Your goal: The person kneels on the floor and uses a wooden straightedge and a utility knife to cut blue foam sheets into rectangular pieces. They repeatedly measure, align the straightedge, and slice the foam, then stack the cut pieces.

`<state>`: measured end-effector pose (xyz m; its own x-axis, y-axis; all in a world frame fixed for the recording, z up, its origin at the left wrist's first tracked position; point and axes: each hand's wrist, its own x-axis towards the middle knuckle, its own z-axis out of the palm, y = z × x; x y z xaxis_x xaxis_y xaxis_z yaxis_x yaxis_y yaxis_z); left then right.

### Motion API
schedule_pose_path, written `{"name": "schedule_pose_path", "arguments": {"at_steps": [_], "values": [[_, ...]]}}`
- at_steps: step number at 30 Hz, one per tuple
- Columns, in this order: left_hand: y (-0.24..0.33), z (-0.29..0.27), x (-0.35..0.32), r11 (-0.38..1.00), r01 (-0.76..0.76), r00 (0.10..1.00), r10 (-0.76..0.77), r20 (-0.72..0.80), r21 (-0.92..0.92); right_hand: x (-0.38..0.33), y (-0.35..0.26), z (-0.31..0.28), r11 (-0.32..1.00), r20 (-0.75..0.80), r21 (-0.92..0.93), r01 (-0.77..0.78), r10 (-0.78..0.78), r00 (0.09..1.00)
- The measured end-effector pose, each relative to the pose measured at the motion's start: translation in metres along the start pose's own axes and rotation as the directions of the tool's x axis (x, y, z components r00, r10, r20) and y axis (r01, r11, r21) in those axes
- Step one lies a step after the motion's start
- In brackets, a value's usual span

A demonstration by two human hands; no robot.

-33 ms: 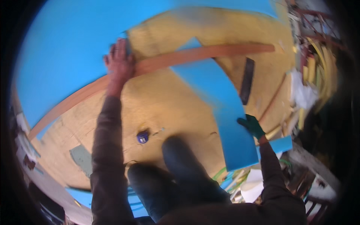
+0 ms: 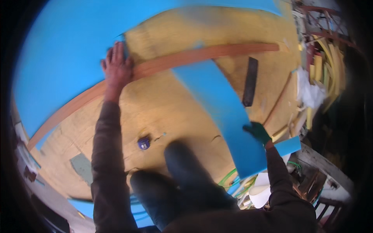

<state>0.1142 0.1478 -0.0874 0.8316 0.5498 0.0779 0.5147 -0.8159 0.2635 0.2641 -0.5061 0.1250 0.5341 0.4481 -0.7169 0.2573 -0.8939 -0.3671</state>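
My left hand (image 2: 117,70), bare, lies flat with fingers spread over the edge of a large blue sheet (image 2: 74,46) and a long reddish-brown wooden strip (image 2: 171,65). The wooden strip runs across the table along the sheet's near edge. In a dark green glove, my right hand (image 2: 259,133) grips the right edge of a narrower blue strip (image 2: 221,103). That blue strip slants from under the wooden strip down to the table's near right edge. Its far end is mostly hidden, and the glove covers part of its edge.
A purple tape measure (image 2: 144,143) sits on the yellowish tabletop (image 2: 175,112) in front of my knees. A dark flat bar (image 2: 250,81) lies right of the blue strip. Grey-green scrap (image 2: 81,167) is at the left. Yellow offcuts (image 2: 330,66) and white plastic (image 2: 309,91) crowd the right side.
Less of the blue strip shows beyond the wooden strip, as its far end has slid back toward me. The whole view has shifted slightly. My left hand stays on the wooden strip.
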Motion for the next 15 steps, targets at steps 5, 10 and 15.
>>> {"name": "schedule_pose_path", "arguments": {"at_steps": [5,10,15], "values": [[-0.004,0.006,-0.003,1.000,0.020,0.999,-0.021,-0.038,-0.017,-0.194,0.103,0.015,0.625,0.284,-0.245,-0.741,0.777,0.561],[-0.015,-0.028,-0.023,0.957,-0.130,0.990,0.113,-0.080,-0.257,-0.374,0.176,0.076,0.354,0.193,-0.491,-0.796,0.935,0.297],[-0.031,-0.077,-0.082,0.977,-0.103,0.994,0.096,-0.046,-0.186,-0.346,0.171,0.155,0.365,0.212,-0.520,-0.772,0.931,0.298]]}}
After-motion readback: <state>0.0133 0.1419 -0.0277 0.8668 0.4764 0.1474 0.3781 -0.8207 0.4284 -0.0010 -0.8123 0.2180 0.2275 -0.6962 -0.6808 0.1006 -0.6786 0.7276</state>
